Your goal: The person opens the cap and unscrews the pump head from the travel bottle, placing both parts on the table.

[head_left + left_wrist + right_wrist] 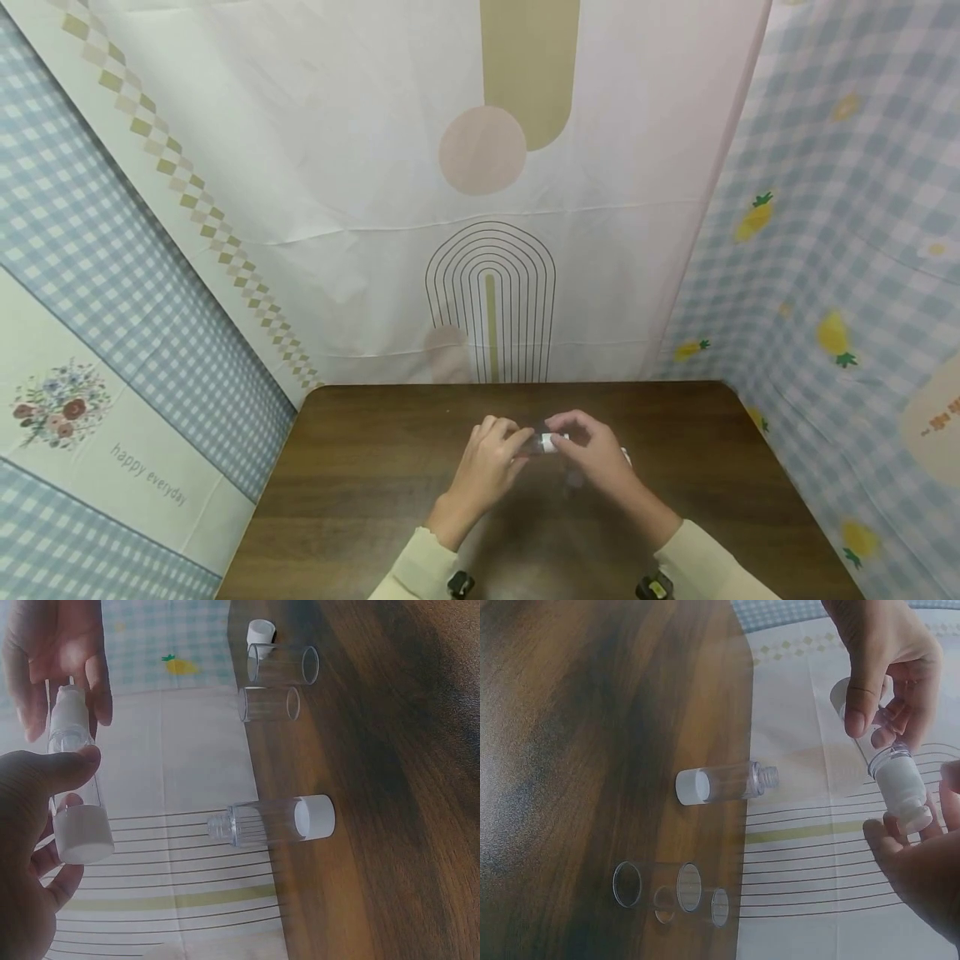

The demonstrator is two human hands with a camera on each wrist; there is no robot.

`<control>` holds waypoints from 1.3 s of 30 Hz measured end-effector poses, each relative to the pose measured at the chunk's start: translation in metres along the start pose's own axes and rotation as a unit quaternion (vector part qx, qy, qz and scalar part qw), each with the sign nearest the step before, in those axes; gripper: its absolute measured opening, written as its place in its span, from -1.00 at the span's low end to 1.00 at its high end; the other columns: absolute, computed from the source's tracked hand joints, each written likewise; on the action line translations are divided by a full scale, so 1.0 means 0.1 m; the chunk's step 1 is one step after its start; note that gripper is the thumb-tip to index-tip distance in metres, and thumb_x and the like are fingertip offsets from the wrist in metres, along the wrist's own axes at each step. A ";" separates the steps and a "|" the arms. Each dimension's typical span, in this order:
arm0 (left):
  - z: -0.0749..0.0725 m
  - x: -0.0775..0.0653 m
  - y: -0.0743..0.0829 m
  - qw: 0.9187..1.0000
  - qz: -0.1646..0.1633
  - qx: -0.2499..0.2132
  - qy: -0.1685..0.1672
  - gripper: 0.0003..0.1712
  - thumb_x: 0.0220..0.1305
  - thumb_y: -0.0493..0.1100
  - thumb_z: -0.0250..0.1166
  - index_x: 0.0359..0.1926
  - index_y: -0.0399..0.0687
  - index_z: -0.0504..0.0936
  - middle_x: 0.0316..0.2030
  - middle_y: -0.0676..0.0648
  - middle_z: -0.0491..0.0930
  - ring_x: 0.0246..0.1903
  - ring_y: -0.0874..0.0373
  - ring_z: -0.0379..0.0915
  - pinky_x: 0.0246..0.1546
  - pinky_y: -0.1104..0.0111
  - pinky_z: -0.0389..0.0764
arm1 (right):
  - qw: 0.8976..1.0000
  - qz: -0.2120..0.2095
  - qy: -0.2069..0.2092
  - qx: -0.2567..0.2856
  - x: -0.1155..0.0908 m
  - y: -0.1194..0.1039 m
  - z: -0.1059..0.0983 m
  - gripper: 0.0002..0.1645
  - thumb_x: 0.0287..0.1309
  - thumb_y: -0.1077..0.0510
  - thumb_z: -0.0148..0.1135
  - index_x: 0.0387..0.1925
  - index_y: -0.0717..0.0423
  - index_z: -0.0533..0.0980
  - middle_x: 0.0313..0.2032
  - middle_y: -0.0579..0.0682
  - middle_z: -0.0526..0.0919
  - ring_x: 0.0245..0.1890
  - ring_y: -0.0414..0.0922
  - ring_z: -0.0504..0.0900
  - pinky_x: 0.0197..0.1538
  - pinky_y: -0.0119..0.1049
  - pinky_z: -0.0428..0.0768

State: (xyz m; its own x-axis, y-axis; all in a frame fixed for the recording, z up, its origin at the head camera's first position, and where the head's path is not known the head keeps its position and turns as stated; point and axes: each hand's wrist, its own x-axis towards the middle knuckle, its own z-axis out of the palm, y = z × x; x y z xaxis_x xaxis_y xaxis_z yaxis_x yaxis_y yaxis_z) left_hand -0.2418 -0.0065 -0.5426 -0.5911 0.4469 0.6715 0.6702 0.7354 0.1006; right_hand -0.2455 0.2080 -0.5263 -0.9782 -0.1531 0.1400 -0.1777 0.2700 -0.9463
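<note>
My left hand (486, 458) grips a slim clear pump bottle (79, 784) with a white base, its thumb along the clear side. The white pump top (901, 787) sits on the bottle's neck. My right hand (597, 457) has its thumb and fingers around that pump top, partly hidden behind it in the left wrist view. A second clear bottle (731, 782) with a white base stands upright on the table, its threaded neck bare. Both hands are above the tabletop.
Two clear cylindrical covers (289, 665) stand on the wooden table (360, 483), toward my right. A small white part (260, 631) is beside them, partly hidden. Patterned cloth (360, 292) hangs behind the table and along both sides.
</note>
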 end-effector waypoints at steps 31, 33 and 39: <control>-0.03 -0.03 0.01 1.000 0.006 -0.001 -0.002 -0.54 -0.02 -0.10 0.67 -0.04 0.05 0.76 -0.22 0.05 0.64 -0.21 0.14 0.48 -0.29 0.34 0.47 | 0.997 0.054 -0.030 -0.037 -0.06 -0.03 0.01 -0.74 0.21 0.22 0.45 -0.08 0.14 0.62 -0.14 0.10 0.74 -0.23 -0.13 0.70 -0.23 -0.35 0.68; -0.03 -0.04 0.01 1.000 0.006 -0.003 -0.003 -0.54 -0.02 -0.10 0.67 -0.04 0.05 0.76 -0.22 0.05 0.64 -0.21 0.13 0.48 -0.29 0.34 0.47 | 0.998 0.046 -0.031 -0.033 -0.07 -0.03 0.01 -0.74 0.19 0.25 0.46 -0.08 0.16 0.62 -0.13 0.11 0.73 -0.22 -0.15 0.69 -0.23 -0.39 0.67; -0.05 -0.05 0.02 1.000 0.007 -0.009 -0.005 -0.54 -0.01 -0.11 0.66 -0.04 0.03 0.76 -0.21 0.04 0.64 -0.20 0.12 0.47 -0.29 0.33 0.46 | 0.999 0.035 -0.035 -0.001 -0.11 -0.03 0.02 -0.66 0.16 0.31 0.45 -0.02 0.20 0.60 -0.03 0.16 0.70 -0.15 -0.17 0.68 -0.17 -0.40 0.67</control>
State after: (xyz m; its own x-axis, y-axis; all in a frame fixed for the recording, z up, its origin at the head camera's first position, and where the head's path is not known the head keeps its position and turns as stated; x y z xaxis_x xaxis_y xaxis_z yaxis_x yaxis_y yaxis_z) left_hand -0.2356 -0.0095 -0.5422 -0.5861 0.4625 0.6653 0.6860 0.7202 0.1036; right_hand -0.2343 0.2066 -0.5255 -0.9785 -0.1996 0.0519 -0.1086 0.2847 -0.9525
